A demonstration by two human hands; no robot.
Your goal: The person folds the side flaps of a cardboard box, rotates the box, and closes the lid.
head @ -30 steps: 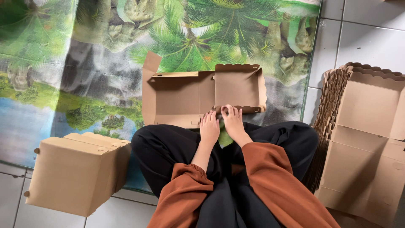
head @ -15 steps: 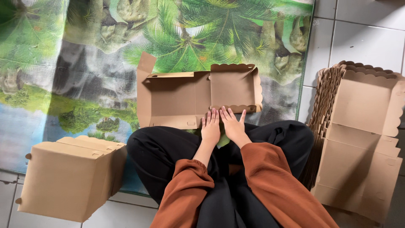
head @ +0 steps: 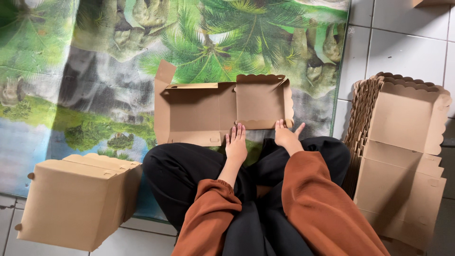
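Observation:
A half-folded brown cardboard box (head: 213, 111) with scalloped edges lies open on the printed mat in front of my crossed legs. My left hand (head: 235, 144) rests flat on its near edge, fingers together and pointing away from me. My right hand (head: 286, 134) presses on the near right corner of the scalloped panel, fingers spread. Neither hand wraps around anything; both lie on the cardboard. Rust-orange sleeves cover both my arms.
A finished closed cardboard box (head: 78, 201) stands at my left knee. A stack of flat scalloped box blanks (head: 400, 156) leans at my right. The mat (head: 95, 71) shows a palm and waterfall print; white floor tiles (head: 403, 47) lie beyond its right edge.
My hands have moved apart along the box's near edge: the right one slid to the right corner, the left stayed near the middle. The view has shifted slightly.

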